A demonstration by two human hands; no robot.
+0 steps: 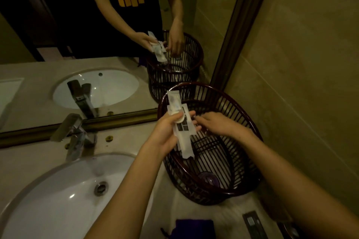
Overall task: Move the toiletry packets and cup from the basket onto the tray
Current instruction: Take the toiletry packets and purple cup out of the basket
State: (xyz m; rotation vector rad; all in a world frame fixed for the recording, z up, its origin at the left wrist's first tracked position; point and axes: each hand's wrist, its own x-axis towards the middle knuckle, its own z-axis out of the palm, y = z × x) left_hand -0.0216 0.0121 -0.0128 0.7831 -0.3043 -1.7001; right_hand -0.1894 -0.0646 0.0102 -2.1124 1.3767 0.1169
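Several packets [179, 120] sit pinched in my left hand [167, 134], mid-frame. My right hand [215, 124] reaches into the basket [242, 170], fingers loosely spread; next, the tray.

White sink [58, 200] below chrome faucet [74, 134] — mirror [77, 25] behind; purple cloth [194, 228] near.

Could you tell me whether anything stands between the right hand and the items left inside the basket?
Nothing visible does. The right hand reaches over the open-topped basket, while the left hand holds the packets off to the side above its rim.
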